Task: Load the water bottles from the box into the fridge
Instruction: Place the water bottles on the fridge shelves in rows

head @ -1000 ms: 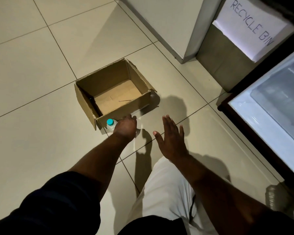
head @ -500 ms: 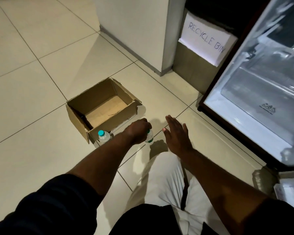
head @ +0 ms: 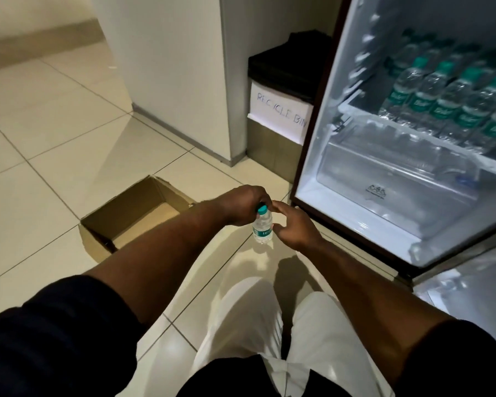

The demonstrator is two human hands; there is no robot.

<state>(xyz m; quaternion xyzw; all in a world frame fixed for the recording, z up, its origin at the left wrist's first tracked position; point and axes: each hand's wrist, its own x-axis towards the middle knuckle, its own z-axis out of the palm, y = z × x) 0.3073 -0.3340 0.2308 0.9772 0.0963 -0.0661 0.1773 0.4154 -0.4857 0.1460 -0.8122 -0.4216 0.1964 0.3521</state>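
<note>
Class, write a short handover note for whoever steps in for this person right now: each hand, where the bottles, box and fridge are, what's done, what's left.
Left hand holds a water bottle by its cap, in front of the fridge.
Right hand is cupped beside it; contact unclear.
Box sits to the left; its visible inside shows no bottles.
Fridge is open.
Done: one shelf is lined with bottles.
Left: put this bottle in the fridge, then check the box's hidden near corner.
</note>
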